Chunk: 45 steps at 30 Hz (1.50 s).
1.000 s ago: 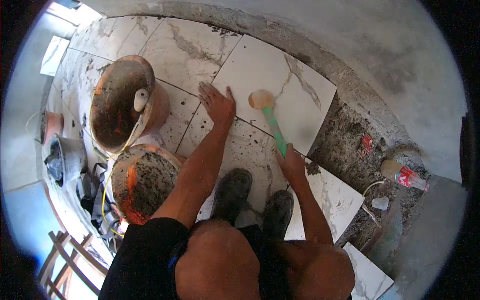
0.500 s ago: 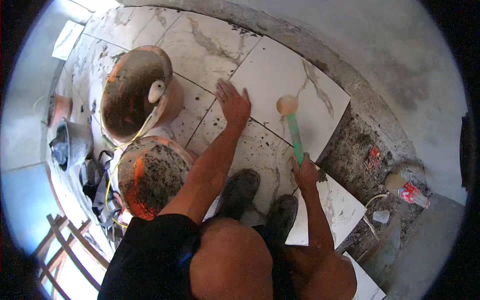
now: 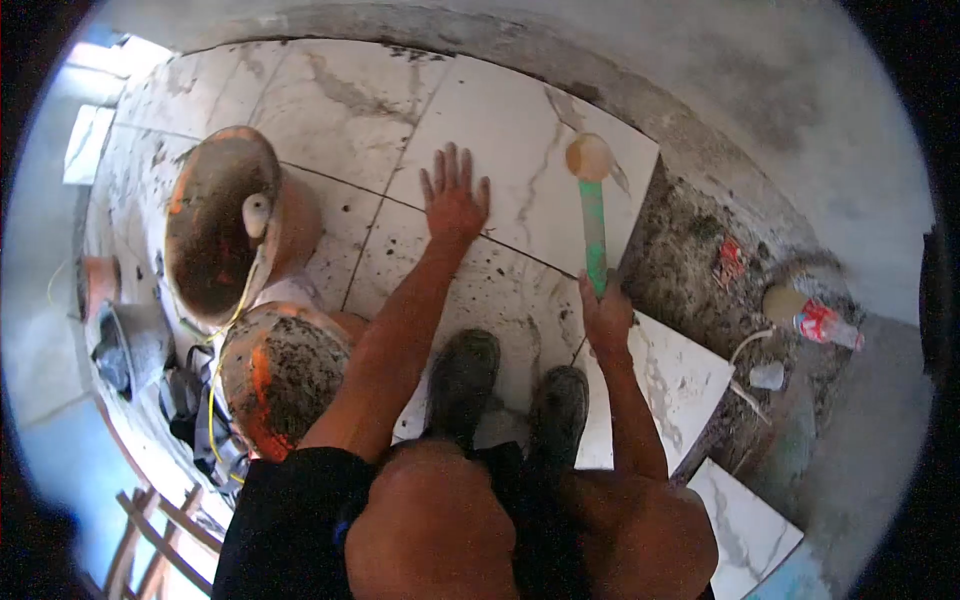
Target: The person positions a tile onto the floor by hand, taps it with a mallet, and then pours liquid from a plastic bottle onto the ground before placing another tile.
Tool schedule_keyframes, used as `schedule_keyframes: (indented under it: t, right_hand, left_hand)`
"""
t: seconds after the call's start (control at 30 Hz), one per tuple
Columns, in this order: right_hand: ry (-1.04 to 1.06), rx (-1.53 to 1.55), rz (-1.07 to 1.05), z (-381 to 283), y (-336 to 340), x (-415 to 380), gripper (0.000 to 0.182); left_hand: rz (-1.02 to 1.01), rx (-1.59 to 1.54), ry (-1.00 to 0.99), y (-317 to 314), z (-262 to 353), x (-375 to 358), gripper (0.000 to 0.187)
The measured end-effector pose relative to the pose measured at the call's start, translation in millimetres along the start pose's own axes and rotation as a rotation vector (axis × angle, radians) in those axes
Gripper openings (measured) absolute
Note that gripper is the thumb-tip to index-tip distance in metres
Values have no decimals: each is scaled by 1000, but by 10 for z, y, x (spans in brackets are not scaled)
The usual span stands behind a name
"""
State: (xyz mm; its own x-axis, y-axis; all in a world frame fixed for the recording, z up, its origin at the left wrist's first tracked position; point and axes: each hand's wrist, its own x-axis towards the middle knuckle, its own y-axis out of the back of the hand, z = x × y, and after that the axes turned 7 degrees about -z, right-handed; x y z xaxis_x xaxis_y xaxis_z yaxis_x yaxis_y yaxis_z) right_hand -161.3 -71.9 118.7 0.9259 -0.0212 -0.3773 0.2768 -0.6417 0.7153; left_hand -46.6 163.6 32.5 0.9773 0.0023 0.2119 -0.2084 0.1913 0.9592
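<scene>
In the head view, a large white marbled tile (image 3: 505, 125) lies beside bare mortar. My left hand (image 3: 455, 203) rests palm down on it near its left edge, fingers spread. Wrapped round the green handle of a mallet (image 3: 593, 228) is my right hand (image 3: 606, 320). The mallet's round, pale orange head overlaps the right part of the tile, toward the wall. My boots stand on a speckled tile (image 3: 500, 285) between my arms.
Two mortar-stained buckets (image 3: 300, 215) (image 3: 290, 375) stand at left, with a grey bucket (image 3: 143, 340) farther off. At right, rough mortar (image 3: 685, 235) holds a red wrapper (image 3: 729, 262) and a plastic bottle (image 3: 828, 325). Another tile (image 3: 745, 525) lies at lower right.
My left hand has shifted onto the large tile and spread its fingers. The mallet head has moved across the tile toward its far right side. The camera view has turned slightly.
</scene>
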Motion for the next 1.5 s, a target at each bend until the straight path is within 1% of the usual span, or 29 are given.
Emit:
schedule_keyframes:
  t: [0.07, 0.1, 0.13, 0.2, 0.3, 0.33, 0.4, 0.5, 0.53, 0.57, 0.6, 0.63, 0.67, 0.7, 0.73, 0.77, 0.8, 0.83, 0.87, 0.9, 0.97, 1.0, 1.07, 1.17, 1.23, 1.3, 1.33, 1.37, 1.5]
  right_hand:
    - [-40, -91, 64, 178, -181, 48, 46]
    - [76, -144, 21, 163, -150, 106, 49]
    - [67, -143, 30, 172, -96, 99, 49]
    - [91, 1, 16, 83, 22, 11, 51]
    - [-20, -85, 10, 193, -147, -54, 47]
    - [-26, -84, 20, 215, -102, -34, 47]
    - [-39, -44, -61, 220, -49, 2, 44]
    - [-7, -51, 16, 261, -92, -72, 44]
    - [-22, -40, 48, 343, -142, -60, 44]
    - [169, -169, 172, 476, -218, -17, 45]
    - [103, -51, 97, 445, -163, -43, 49]
    - [30, 63, 32, 402, -99, -71, 53]
    - [8, 74, 48, 395, -32, -93, 53]
    - [47, 119, 105, 392, -44, -172, 53]
    - [94, 156, 166, 387, -37, -222, 53]
    - [150, 135, 277, 372, -13, -254, 46]
    - [138, 137, 276, 332, 39, -290, 46]
    - [94, 186, 222, 278, 115, -271, 44]
    - [47, 238, 171, 247, 159, -240, 41]
    - [35, 243, 190, 298, 120, -157, 41]
    - [-81, 4, 96, 446, -18, -27, 40]
    - [-89, 3, 106, 438, 14, -28, 40]
    - [56, 32, 236, 382, 26, 9, 40]
    - [38, 5, 257, 357, -82, 27, 40]
    - [25, -22, 223, 447, -157, 181, 40]
    - [30, -50, 179, 408, -120, 237, 41]
    - [43, 35, 183, 247, 53, 226, 41]
    - [45, 123, 182, 133, 122, 216, 41]
    - [-4, 98, 228, 182, -45, 433, 41]
  left_hand:
    - [-13, -12, -8, 11, 4, 3, 54]
    - [-20, -10, 4, 34, 8, 8, 54]
    - [-20, -15, -7, 50, 16, 17, 54]
    - [-41, -36, 2, 59, -2, 0, 53]
    - [-30, -1, -24, 27, -26, -17, 53]
    - [-34, -4, -16, 21, -14, -3, 53]
    - [-76, 23, -11, 23, 5, 24, 53]
    - [-105, 20, -36, 34, -26, -28, 55]
    - [-102, 20, -26, -19, -58, -25, 60]
    - [-95, 13, -16, -95, -53, 23, 65]
    - [-98, -1, -50, -44, 20, 46, 65]
    - [-252, 86, -78, 45, 74, 51, 76]
    - [-397, 182, -99, 125, 114, 93, 86]
    - [-444, -37, -293, 131, 104, 111, 108]
    - [-458, -34, -309, 233, 197, 146, 108]
    - [-584, 22, -445, 329, 308, 186, 114]
    - [-709, 78, -579, 384, 388, 203, 120]
    - [-719, 65, -591, 322, 415, 261, 128]
    - [-716, 68, -612, 341, 455, 319, 128]
    - [-773, 117, -612, 421, 524, 374, 130]
    - [-834, 166, -634, 471, 600, 386, 133]
    - [-840, 186, -627, 471, 601, 385, 134]
    - [-840, 218, -622, 443, 602, 448, 135]
    - [-832, 217, -644, 393, 556, 455, 134]
    - [-778, 123, -685, 379, 508, 438, 133]
    - [-829, 164, -631, 489, 584, 415, 133]
    - [-875, 202, -598, 540, 623, 447, 132]
    - [-853, 201, -616, 528, 599, 438, 131]
    - [-824, 185, -614, 519, 595, 424, 131]
